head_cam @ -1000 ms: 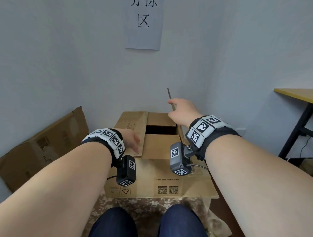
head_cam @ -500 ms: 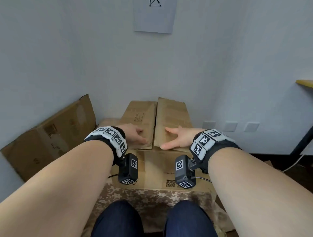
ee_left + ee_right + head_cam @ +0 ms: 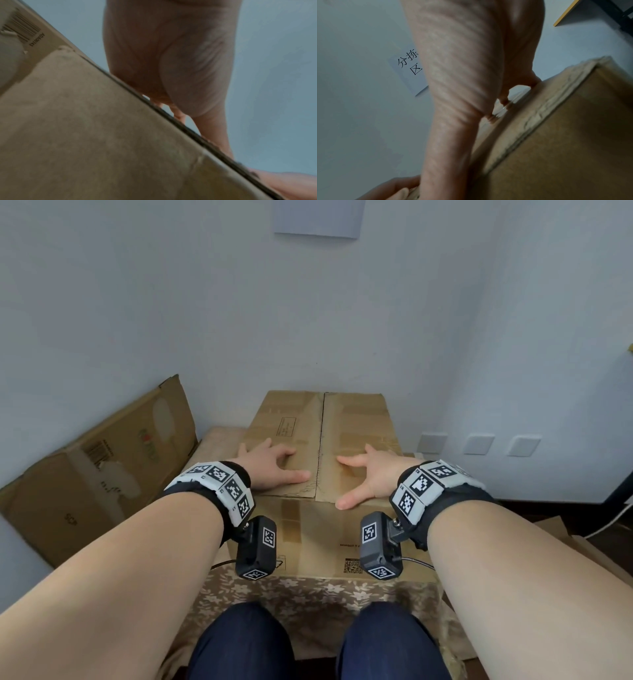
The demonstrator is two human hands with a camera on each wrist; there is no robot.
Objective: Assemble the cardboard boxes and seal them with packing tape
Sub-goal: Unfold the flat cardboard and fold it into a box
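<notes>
Seen from below the wrist, the right hand spreads over the cardboard box, its fingertips pressing the top flap near the worn edge, while a thumb shows at lower left and a printed paper sign hangs on the far wall.

Pale blue-grey walls meet in a corner, a paper sign with black characters hangs high, three white wall sockets sit low on the right, and the floor is dark.
</notes>
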